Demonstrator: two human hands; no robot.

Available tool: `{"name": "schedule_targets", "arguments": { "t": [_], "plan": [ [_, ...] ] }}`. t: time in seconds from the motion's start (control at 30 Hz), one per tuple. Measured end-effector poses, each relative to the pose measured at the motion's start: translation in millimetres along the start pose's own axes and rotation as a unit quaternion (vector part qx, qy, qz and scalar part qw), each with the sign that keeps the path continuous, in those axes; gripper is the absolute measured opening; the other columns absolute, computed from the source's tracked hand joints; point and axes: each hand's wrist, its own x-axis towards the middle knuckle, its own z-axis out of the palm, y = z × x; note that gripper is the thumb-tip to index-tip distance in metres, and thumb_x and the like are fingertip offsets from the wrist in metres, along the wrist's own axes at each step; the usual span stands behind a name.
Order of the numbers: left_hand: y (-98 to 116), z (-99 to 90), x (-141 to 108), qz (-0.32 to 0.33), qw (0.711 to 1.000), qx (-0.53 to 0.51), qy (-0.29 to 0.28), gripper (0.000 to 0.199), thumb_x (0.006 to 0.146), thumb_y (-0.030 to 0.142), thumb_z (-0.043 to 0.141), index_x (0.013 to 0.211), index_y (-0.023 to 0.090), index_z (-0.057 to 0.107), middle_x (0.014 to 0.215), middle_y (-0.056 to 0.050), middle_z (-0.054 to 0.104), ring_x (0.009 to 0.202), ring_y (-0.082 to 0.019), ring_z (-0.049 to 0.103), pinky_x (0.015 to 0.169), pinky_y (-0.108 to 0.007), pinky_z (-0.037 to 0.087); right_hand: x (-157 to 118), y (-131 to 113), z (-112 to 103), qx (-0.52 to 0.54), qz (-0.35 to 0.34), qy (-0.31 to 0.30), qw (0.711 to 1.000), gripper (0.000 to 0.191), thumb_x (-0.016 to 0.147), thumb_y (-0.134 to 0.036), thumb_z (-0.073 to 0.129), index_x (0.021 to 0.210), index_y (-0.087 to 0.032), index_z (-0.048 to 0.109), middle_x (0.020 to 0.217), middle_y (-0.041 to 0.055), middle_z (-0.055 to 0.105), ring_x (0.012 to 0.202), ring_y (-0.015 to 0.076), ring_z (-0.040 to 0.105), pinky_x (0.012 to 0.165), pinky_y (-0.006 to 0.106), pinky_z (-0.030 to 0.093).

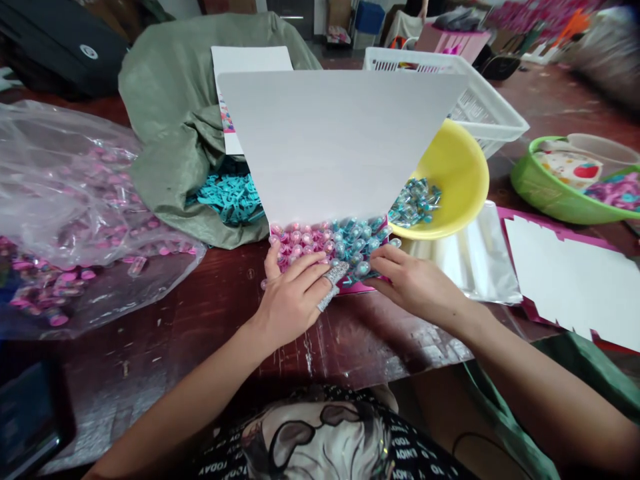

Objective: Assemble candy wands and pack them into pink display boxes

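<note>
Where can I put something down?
The table looks bare between the plastic bag and left hand, and in front of the box, between left hand and right hand. Right of the box is crowded: yellow basin, plastic sleeves, white cardboard.

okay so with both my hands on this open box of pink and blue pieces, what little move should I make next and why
Probably use your right hand to nudge the clear-topped piece inward: it seems to poke past the right edge of the box, just beyond your fingers.
</note>
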Motion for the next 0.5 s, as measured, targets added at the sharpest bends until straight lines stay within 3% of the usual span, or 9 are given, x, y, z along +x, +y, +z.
{"name": "schedule_targets", "arguments": {
  "t": [0.1,0.17,0.23,0.3,0.33,0.43,0.47,0.5],
  "plan": [
    [6.1,-3.5,-0.8,-0.012,0.999,-0.007,0.031,0.021,0.093,0.026,0.063,0.113,0.023,0.069,0.117,-0.006,0.075,0.122,-0.028,0.064,0.122,-0.065,0.008,-8.4,-2.0,-18.6,0.053,0.025,0.066,0.996,0.025,0.099,-0.040,0.054,0.100,-0.018,0.065,0.101,0.0081,0.066,0.084,0.0181,0.066,0.067,0.031,0.053],
    [16.4,-4.6,0.6,-0.005,0.998,-0.010,0.057,0.028,0.092,0.030,0.065,0.118,0.020,0.066,0.120,-0.010,0.073,0.122,-0.029,0.063,0.118,-0.060,0.026,-17.1,-11.7,-33.1,0.111,0.054,0.109,0.986,0.027,0.095,-0.045,0.060,0.095,-0.019,0.065,0.093,0.0066,0.067,0.078,0.0175,0.065,0.066,0.031,0.053],
    [29.4,-3.5,1.9,0.016,0.997,-0.018,0.072,0.025,0.092,0.023,0.062,0.116,0.015,0.065,0.115,-0.012,0.074,0.115,-0.027,0.066,0.105,-0.051,0.045,-28.3,-25.2,-44.8,0.185,0.078,0.106,0.974,0.027,0.093,-0.047,0.063,0.090,-0.020,0.064,0.084,0.0041,0.066,0.071,0.0166,0.064,0.062,0.030,0.053],
    [41.7,-0.9,1.8,0.019,0.997,-0.037,0.072,0.018,0.093,0.014,0.053,0.108,0.012,0.065,0.100,-0.013,0.075,0.099,-0.025,0.069,0.088,-0.043,0.054,-40.4,-36.6,-51.6,0.252,0.090,0.067,0.961,0.026,0.094,-0.048,0.061,0.096,-0.022,0.065,0.080,0.0029,0.066,0.067,0.0163,0.063,0.058,0.029,0.054],
    [46.8,0.3,1.0,0.008,0.997,-0.056,0.061,0.018,0.094,0.011,0.049,0.101,0.012,0.065,0.091,-0.012,0.074,0.089,-0.023,0.069,0.081,-0.040,0.055,-46.1,-39.7,-53.1,0.274,0.090,0.050,0.956,0.031,0.092,-0.050,0.063,0.107,-0.022,0.064,0.083,0.0040,0.068,0.069,0.0174,0.064,0.057,0.029,0.055],
    [57.4,0.6,-3.7,-0.017,0.985,-0.168,-0.027,0.025,0.097,0.013,0.043,0.081,0.015,0.062,0.069,-0.005,0.064,0.066,-0.018,0.062,0.065,-0.033,0.053,-57.4,-37.8,-51.4,0.293,0.049,0.025,0.955,0.080,0.081,-0.059,0.073,0.146,-0.023,0.043,0.116,0.0149,0.068,0.095,0.0267,0.070,0.067,0.036,0.061],
    [59.2,-0.7,-6.3,-0.013,0.977,-0.204,-0.059,0.028,0.098,0.014,0.042,0.077,0.016,0.061,0.066,-0.004,0.062,0.063,-0.017,0.060,0.064,-0.032,0.052,-58.6,-34.7,-49.2,0.293,0.017,0.010,0.956,0.084,0.080,-0.058,0.074,0.149,-0.025,0.040,0.124,0.0162,0.066,0.105,0.0288,0.068,0.075,0.040,0.062],
    [59.7,-2.6,-9.6,-0.005,0.970,-0.228,-0.081,0.029,0.099,0.015,0.043,0.076,0.016,0.061,0.066,-0.003,0.062,0.063,-0.016,0.060,0.064,-0.032,0.052,-58.4,-31.1,-46.5,0.295,-0.017,-0.010,0.955,0.076,0.083,-0.055,0.073,0.147,-0.026,0.043,0.127,0.0150,0.065,0.111,0.0286,0.067,0.082,0.042,0.062]
  ]
}}
